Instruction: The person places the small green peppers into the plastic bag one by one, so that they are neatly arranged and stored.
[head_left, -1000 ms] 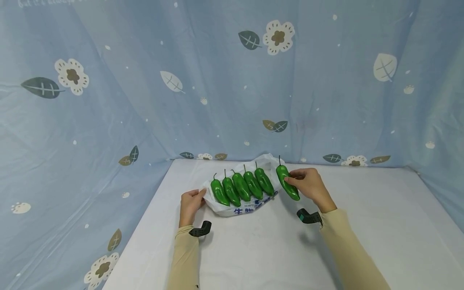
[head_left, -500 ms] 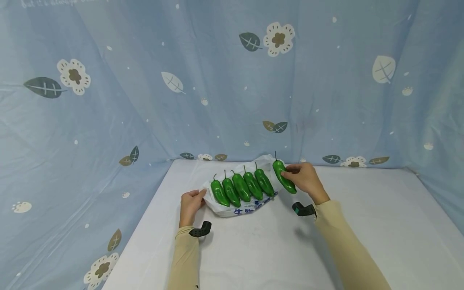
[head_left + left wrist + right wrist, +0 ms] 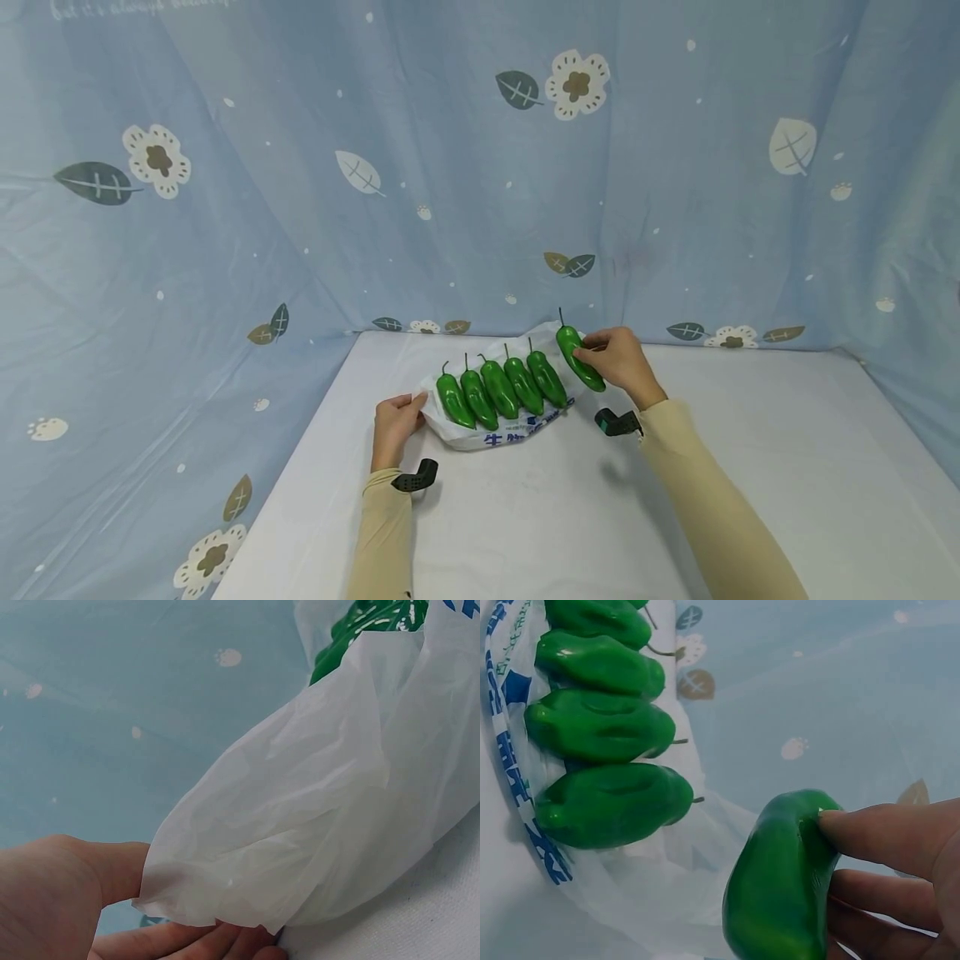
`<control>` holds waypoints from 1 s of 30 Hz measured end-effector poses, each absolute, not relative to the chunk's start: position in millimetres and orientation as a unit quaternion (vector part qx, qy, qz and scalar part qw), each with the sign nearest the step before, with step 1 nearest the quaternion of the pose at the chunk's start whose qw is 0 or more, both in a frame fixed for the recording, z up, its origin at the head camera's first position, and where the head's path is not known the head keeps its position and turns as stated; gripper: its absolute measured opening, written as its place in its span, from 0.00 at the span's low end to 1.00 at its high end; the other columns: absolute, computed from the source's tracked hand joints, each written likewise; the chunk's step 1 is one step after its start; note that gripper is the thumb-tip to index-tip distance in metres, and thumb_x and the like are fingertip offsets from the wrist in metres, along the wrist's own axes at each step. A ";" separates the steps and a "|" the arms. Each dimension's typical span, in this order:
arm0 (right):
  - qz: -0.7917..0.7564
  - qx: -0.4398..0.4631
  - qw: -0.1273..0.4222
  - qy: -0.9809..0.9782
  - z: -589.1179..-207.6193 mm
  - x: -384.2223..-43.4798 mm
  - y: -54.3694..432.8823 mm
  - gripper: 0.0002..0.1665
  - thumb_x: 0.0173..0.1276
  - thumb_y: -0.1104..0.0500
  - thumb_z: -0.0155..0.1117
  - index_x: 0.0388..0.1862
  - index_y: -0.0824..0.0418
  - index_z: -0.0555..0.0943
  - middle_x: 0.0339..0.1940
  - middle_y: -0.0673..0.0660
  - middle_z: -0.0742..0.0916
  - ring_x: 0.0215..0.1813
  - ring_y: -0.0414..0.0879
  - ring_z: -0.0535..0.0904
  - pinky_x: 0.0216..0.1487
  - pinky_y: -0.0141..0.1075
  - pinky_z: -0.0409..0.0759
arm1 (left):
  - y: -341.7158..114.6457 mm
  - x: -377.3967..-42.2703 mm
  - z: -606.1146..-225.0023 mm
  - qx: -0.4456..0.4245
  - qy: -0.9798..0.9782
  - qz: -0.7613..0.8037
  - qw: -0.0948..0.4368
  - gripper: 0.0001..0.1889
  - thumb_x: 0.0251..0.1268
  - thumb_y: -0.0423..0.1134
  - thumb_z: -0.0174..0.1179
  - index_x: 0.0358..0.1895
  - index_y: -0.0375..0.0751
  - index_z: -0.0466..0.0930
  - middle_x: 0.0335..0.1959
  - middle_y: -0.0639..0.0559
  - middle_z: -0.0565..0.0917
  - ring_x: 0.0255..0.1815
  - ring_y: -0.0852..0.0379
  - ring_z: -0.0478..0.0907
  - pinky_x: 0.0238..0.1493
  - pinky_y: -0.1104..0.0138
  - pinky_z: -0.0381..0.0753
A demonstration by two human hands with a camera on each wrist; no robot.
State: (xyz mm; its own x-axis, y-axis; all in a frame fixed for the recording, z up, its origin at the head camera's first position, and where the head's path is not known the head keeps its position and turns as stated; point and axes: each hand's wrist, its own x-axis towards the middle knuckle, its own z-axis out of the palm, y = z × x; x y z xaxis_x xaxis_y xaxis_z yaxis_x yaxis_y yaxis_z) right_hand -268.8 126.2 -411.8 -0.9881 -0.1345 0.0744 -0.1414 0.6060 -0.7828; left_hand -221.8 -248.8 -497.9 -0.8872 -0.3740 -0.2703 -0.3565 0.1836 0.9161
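A white plastic bag (image 3: 454, 434) with blue printing lies flat at the back of the table, several green peppers (image 3: 499, 388) in a slanting row on it, stems pointing away. My left hand (image 3: 393, 425) pinches the bag's left edge between thumb and fingers; the left wrist view shows the thin film (image 3: 285, 825) drawn up there. In my right hand (image 3: 618, 361) another green pepper (image 3: 573, 346) is gripped between thumb and fingers, over the bag's right end and apart from the row. The right wrist view shows this held pepper (image 3: 780, 885) close up, its lower end cut off.
A white cloth (image 3: 525, 517) covers the table. Behind and to the left hangs a blue curtain (image 3: 450, 167) printed with leaves and flowers. Small black cameras (image 3: 417, 475) sit on both wrists.
My right hand has moved left and slightly away from me with its pepper, which now overlaps the bag's right end. The left hand and the row of peppers have stayed put.
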 end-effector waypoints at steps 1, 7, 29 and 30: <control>0.436 0.077 0.004 -0.896 -411.6 -269.9 125.2 0.24 0.73 0.57 0.67 0.59 0.75 0.82 0.56 0.74 0.87 0.57 0.66 0.85 0.51 0.52 0.89 | -249.1 -221.9 -498.1 0.238 -0.769 -0.593 0.007 0.31 0.73 0.46 0.63 0.68 0.25 0.74 0.64 0.29 0.80 0.47 0.55 0.86 0.53 0.65 0.89; 0.424 0.083 0.009 -0.902 -413.0 -277.0 118.5 0.23 0.73 0.59 0.67 0.58 0.75 0.83 0.54 0.74 0.87 0.55 0.66 0.86 0.51 0.53 0.89 | -250.7 -221.9 -498.9 0.232 -0.769 -0.595 0.014 0.31 0.73 0.47 0.63 0.68 0.24 0.74 0.63 0.29 0.81 0.44 0.57 0.86 0.51 0.65 0.89; 0.403 0.077 -0.016 -0.912 -432.9 -298.9 106.7 0.22 0.71 0.63 0.64 0.56 0.79 0.82 0.53 0.76 0.87 0.52 0.66 0.86 0.52 0.55 0.88 | -251.1 -220.0 -500.9 0.224 -0.773 -0.594 0.017 0.31 0.74 0.47 0.63 0.68 0.25 0.74 0.63 0.29 0.80 0.48 0.52 0.86 0.52 0.64 0.89; 0.401 0.077 -0.018 -0.912 -434.3 -300.3 106.7 0.22 0.71 0.64 0.63 0.56 0.79 0.82 0.53 0.76 0.87 0.52 0.66 0.86 0.52 0.54 0.88 | -250.9 -219.8 -500.9 0.224 -0.772 -0.595 0.016 0.31 0.74 0.47 0.63 0.68 0.25 0.74 0.63 0.29 0.80 0.48 0.52 0.86 0.52 0.64 0.89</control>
